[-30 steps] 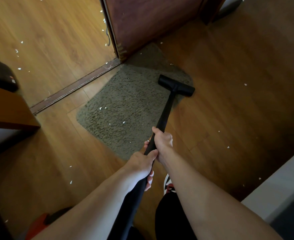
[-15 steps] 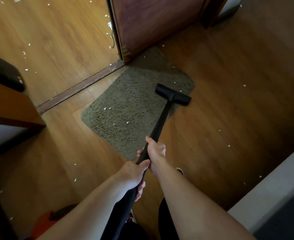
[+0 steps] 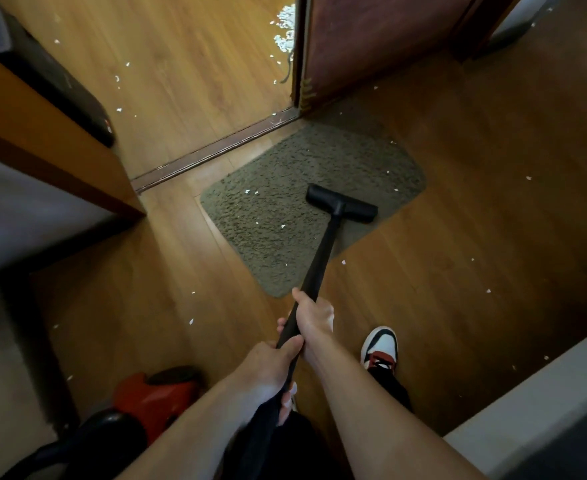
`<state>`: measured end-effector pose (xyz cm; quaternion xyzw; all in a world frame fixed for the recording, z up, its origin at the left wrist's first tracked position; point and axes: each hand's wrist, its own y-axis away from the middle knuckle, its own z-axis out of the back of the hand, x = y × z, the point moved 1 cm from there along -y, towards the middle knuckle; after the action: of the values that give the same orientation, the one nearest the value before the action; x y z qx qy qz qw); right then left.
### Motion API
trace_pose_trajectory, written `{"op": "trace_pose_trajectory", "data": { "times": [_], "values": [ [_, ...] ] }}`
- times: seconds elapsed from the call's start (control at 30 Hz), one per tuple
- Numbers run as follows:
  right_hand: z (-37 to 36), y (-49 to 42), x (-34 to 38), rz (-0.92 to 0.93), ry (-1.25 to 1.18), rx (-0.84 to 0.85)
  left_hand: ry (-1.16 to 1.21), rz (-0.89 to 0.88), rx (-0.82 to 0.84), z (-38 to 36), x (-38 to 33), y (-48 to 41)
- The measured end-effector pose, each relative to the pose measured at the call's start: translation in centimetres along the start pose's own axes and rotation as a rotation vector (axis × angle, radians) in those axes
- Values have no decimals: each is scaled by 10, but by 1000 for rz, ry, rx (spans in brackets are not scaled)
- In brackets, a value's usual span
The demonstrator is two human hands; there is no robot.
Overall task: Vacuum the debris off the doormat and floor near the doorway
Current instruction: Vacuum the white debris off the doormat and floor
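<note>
A black vacuum wand (image 3: pixel 319 258) runs from the lower centre up toward one o'clock, its long axis nearly upright in view. Its flat nozzle head (image 3: pixel 341 203) lies crosswise on the grey-green doormat (image 3: pixel 267 216), near the mat's right edge. White debris flecks (image 3: pixel 282 226) dot the mat and the wooden floor (image 3: pixel 458 220). The right hand (image 3: pixel 314 318) is clenched around the wand, higher up; the left hand (image 3: pixel 267 372) grips it just below. Both forearms reach in from six o'clock. A red vacuum body (image 3: pixel 153 396) sits at seven o'clock.

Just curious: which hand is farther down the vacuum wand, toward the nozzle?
The right hand; the left hand grips the wand behind it, nearer the body.
</note>
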<state>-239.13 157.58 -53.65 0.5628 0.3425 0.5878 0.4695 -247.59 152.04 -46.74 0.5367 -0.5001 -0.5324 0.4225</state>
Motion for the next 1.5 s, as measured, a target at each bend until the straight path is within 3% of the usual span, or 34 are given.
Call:
{"op": "trace_pose_trajectory", "data": {
  "times": [0.17,0.47,0.83,1.13,1.5],
  "values": [
    [-16,19,-30,30,126,85,140,9,-36,4,39,18],
    [-16,23,-87,5,238,162,391,114,55,1,94,9],
    [5,27,-133,9,253,176,303,-16,-225,-28,152,-7],
    [-5,-1,-108,69,286,214,381,-129,-171,-31,129,-31],
    [-45,-43,-50,137,356,268,401,-219,-216,-2,75,-70]
  ]
}}
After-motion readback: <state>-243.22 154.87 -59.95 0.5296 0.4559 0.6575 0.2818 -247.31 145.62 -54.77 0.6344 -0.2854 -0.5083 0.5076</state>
